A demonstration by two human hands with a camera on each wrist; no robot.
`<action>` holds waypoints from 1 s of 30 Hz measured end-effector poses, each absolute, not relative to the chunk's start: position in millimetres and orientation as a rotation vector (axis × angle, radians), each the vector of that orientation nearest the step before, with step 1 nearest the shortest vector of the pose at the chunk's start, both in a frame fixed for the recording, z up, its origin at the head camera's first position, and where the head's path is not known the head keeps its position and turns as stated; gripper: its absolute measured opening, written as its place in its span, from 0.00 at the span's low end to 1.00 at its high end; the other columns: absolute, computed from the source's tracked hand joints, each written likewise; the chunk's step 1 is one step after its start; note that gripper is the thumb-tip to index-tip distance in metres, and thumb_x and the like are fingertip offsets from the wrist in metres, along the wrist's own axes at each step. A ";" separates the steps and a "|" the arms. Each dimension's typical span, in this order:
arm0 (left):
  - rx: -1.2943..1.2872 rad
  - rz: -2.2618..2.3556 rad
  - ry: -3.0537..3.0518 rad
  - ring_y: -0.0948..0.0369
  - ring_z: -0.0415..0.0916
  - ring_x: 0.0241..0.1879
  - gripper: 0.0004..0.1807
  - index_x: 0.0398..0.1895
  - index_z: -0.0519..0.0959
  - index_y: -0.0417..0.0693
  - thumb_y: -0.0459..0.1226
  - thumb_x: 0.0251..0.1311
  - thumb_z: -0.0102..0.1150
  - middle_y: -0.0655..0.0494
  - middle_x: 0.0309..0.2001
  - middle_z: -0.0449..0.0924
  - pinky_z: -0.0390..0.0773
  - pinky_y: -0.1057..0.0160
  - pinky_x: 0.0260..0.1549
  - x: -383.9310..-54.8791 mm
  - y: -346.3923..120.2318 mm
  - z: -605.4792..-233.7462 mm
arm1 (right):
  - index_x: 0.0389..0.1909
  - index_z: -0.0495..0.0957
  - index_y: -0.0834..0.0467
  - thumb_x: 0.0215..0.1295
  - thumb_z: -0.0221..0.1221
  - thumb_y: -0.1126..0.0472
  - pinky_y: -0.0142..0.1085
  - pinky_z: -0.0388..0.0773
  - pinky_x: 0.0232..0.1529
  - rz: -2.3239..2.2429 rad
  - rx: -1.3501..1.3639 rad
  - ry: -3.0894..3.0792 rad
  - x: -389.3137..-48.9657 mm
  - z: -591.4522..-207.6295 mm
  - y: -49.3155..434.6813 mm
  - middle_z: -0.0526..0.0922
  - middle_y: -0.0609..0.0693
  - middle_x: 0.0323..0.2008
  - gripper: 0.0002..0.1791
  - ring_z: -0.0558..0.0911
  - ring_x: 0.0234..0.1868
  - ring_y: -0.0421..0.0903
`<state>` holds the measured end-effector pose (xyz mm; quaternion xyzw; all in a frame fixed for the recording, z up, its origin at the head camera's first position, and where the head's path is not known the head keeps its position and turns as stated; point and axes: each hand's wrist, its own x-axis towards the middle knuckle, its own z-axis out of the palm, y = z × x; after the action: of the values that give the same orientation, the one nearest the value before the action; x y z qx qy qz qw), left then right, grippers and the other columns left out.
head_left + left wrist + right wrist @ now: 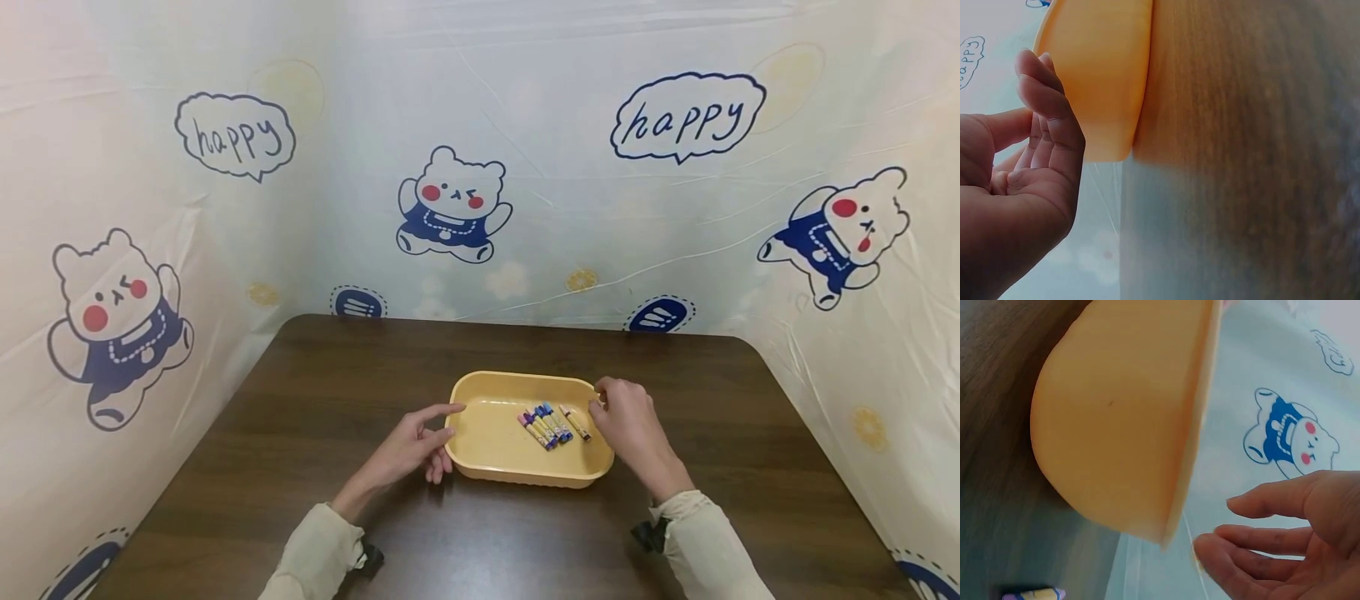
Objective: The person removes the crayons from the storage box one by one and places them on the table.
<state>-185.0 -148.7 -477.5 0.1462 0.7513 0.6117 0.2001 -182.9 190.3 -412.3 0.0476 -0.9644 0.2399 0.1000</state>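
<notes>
A yellow plastic basin (506,473) stands on the table, with several paper-wrapped crayons (546,427) lying together inside and one crayon (576,423) apart from them. At its left end, my left hand (408,446) touches the rim with extended thumb and index finger, the other fingers bent loosely outside. My right hand (633,429) is above the right end, beside the rim. In the right wrist view, the right thumb and fingers (1254,559) are bent with a gap between them, and nothing held shows. Another crayon (1034,594) lies on the table outside the basin.
The brown wooden table (495,537) extends around the basin. A pale printed curtain (555,217) with bear drawings rises along its back and both sides. Dark bands (651,533) show at the wrists below the light sleeves (705,533).
</notes>
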 end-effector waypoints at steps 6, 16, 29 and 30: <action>0.408 1.714 2.088 0.55 0.78 0.16 0.27 0.73 0.65 0.45 0.32 0.73 0.52 0.40 0.25 0.82 0.81 0.64 0.19 -183.3 -148.6 -476.9 | 0.37 0.81 0.69 0.61 0.59 0.70 0.38 0.77 0.23 0.687 0.134 -2.967 -194.3 -422.9 180.0 0.82 0.59 0.29 0.07 0.78 0.25 0.48; 0.417 1.714 2.091 0.56 0.78 0.16 0.26 0.73 0.65 0.44 0.32 0.73 0.52 0.40 0.25 0.82 0.81 0.64 0.18 -185.4 -149.1 -478.4 | 0.31 0.81 0.66 0.58 0.60 0.73 0.37 0.70 0.19 0.537 0.139 -3.121 -206.9 -436.1 163.1 0.76 0.55 0.23 0.02 0.74 0.21 0.48; 0.416 1.716 2.089 0.56 0.78 0.16 0.26 0.73 0.65 0.46 0.32 0.73 0.51 0.41 0.25 0.83 0.81 0.64 0.18 -186.7 -150.6 -481.8 | 0.21 0.77 0.60 0.58 0.62 0.71 0.48 0.77 0.25 0.371 0.177 -3.066 -215.7 -461.1 150.9 0.78 0.55 0.23 0.09 0.76 0.25 0.50; 0.420 1.717 2.090 0.56 0.78 0.16 0.26 0.73 0.65 0.46 0.32 0.73 0.51 0.41 0.25 0.83 0.81 0.64 0.18 -186.9 -150.9 -481.9 | 0.20 0.77 0.60 0.58 0.62 0.71 0.49 0.77 0.25 0.360 0.182 -3.060 -215.8 -462.3 150.8 0.78 0.55 0.23 0.09 0.76 0.25 0.50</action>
<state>-186.9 -150.9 -481.9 0.1503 0.7480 0.6144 0.2010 -215.8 150.8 -462.3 0.0589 -0.9910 0.1167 0.0275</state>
